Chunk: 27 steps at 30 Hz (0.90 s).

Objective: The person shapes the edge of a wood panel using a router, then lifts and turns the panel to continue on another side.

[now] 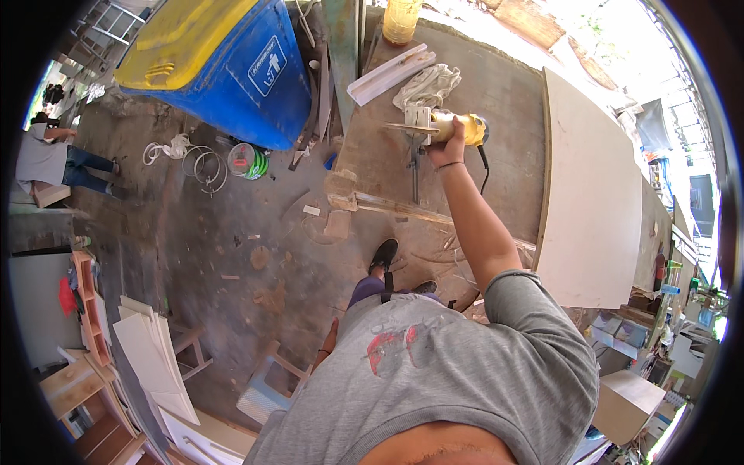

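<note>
On the workbench top ahead, my right hand [456,138] is closed around the body of a yellow corded power tool, apparently a trim router [470,128]. The tool lies sideways, its flat base plate [411,128] facing left, and a metal bar [415,178] points down from it. A black cord [486,167] hangs off its back end. A crumpled whitish cloth or bag [428,85] rests just beyond the tool. My left hand [328,338] hangs low beside my body, fingers loosely extended, with no object seen in it; my shirt hides part of that arm.
White channel-shaped strips [391,74] and a yellowish container [401,22] sit on the bench. A large pale board [589,194] stands at its right. A blue bin with yellow lid [232,70], a small bucket [248,161] and a stool [271,384] occupy the left. Another person [62,159] is far left.
</note>
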Available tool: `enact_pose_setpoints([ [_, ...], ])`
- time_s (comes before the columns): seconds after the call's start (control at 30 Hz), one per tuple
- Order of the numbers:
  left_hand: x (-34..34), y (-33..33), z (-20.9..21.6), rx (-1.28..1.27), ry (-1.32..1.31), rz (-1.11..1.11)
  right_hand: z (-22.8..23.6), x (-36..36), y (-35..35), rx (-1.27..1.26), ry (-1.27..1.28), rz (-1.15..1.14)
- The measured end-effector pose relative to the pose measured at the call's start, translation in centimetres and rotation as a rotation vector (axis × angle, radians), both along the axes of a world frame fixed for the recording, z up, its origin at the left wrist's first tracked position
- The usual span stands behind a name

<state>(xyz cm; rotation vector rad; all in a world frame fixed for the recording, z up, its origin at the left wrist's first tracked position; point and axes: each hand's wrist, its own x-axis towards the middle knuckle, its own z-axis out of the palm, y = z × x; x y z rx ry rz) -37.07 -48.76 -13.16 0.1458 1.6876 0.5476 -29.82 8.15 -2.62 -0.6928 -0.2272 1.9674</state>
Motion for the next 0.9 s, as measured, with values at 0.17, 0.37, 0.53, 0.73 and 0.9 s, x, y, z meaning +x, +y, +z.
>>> enact_pose_setpoints([
  [0.17, -4.1, 8.0, -0.4, 0.228, 0.502, -0.192, -0.8, 0.1, 0.3, -0.053, 0.006, -0.011],
  [0.37, -4.9, 24.3, 12.5, 0.706, 0.154, 0.245, -0.7, 1.2, 0.8, -0.115, -0.033, 0.035],
  [0.53, -4.2, 26.5, 13.8, 0.77, 0.005, 0.067, -2.0, 1.4, 1.6, -0.137, -0.14, 0.053],
  [0.73, -3.5, 30.3, 19.6, 0.915, 0.052, -0.021, 0.0, 1.2, 0.6, -0.264, -0.274, 0.053],
  [0.9, -5.3, 35.7, 20.5, 1.059, 0.145, -0.001, 1.0, 2.5, -0.4, -0.214, -0.365, 0.117],
])
